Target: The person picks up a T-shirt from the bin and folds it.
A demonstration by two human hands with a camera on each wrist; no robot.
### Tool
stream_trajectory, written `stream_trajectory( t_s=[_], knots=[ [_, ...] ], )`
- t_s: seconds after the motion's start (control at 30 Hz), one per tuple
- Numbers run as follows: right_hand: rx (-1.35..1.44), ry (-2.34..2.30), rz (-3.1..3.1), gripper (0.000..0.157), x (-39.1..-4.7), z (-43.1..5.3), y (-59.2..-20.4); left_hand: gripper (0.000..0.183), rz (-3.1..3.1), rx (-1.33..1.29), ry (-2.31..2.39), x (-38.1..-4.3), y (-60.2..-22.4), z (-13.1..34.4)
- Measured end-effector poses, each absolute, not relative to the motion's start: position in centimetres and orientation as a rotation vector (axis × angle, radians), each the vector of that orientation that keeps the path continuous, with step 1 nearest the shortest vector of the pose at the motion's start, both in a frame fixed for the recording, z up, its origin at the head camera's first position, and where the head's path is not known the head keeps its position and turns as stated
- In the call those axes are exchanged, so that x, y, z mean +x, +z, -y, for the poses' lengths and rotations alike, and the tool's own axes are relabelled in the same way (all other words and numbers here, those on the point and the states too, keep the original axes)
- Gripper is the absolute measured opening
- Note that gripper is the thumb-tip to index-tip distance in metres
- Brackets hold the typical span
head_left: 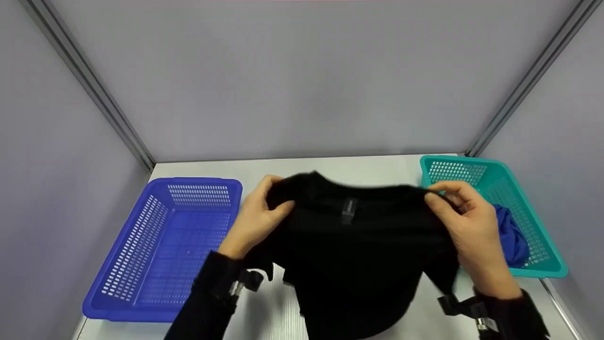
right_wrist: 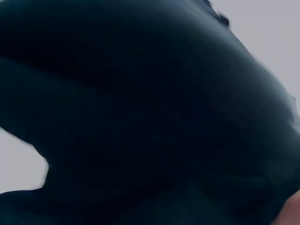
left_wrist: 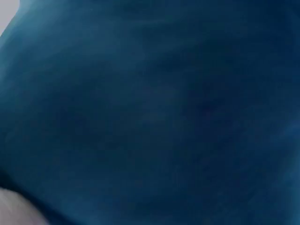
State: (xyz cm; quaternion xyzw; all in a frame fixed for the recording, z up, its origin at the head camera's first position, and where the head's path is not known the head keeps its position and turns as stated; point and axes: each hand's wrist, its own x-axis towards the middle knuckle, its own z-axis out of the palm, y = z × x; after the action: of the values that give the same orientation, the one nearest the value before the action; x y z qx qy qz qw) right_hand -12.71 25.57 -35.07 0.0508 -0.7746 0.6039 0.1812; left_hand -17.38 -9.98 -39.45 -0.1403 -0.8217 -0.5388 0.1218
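Observation:
A black short-sleeved T-shirt (head_left: 358,264) hangs spread between both hands, its neckline at the top and a small grey label inside the collar. My left hand (head_left: 257,215) pinches one shoulder between thumb and fingers. At the opposite shoulder, my right hand (head_left: 472,231) grips the fabric, thumb in front. The shirt's lower part drops toward the head view's bottom edge. Dark cloth of the shirt (left_wrist: 154,112) fills most of the left wrist view, with a bit of skin at the lower left corner. In the right wrist view the shirt (right_wrist: 140,117) also covers most of the picture.
A blue plastic basket (head_left: 160,314) with nothing in it stands on the white table (head_left: 292,165) at left. At right, a teal basket (head_left: 542,271) holds a crumpled blue cloth (head_left: 512,236). Grey panels (head_left: 306,80) enclose the back and sides.

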Motion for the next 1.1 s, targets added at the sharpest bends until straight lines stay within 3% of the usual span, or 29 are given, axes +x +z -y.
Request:
stream_trajectory(
  t_s=[0.17,0.37,0.5,0.67,0.83,0.9,1.03,1.1],
  knots=[
    [0.297,1.045,2.492,0.009,-13.2,-27.7,-37.6,0.011,2.532,-0.294,-1.298,-18.0,-41.0,11.2],
    [0.398,0.657,2.433,0.013,-14.4,-27.9,-40.3,0.006,2.577,-0.192,-0.923,-18.6,-42.8,11.2],
    [0.217,0.960,2.528,0.011,-15.0,-27.6,-40.2,0.010,2.631,-0.022,-0.957,-19.6,-42.8,10.9],
    [-0.094,1.669,2.519,0.035,-15.8,-27.3,-39.8,0.017,2.551,0.222,-1.621,-21.3,-43.0,10.4],
    [-0.176,1.881,2.392,0.037,-16.7,-27.4,-40.6,0.015,2.364,0.303,-2.002,-22.7,-43.5,9.1],
    [-0.192,1.890,2.349,0.040,-17.2,-27.4,-41.1,0.031,2.359,0.144,-2.040,-23.2,-43.9,8.4],
    [-0.107,1.801,2.450,0.072,-17.9,-27.4,-42.9,0.083,2.547,-0.297,-1.878,-23.1,-44.6,7.1],
    [0.008,1.673,2.568,0.082,-17.7,-26.9,-44.2,0.090,2.659,-0.456,-1.702,-22.4,-45.0,6.8]
  ],
)
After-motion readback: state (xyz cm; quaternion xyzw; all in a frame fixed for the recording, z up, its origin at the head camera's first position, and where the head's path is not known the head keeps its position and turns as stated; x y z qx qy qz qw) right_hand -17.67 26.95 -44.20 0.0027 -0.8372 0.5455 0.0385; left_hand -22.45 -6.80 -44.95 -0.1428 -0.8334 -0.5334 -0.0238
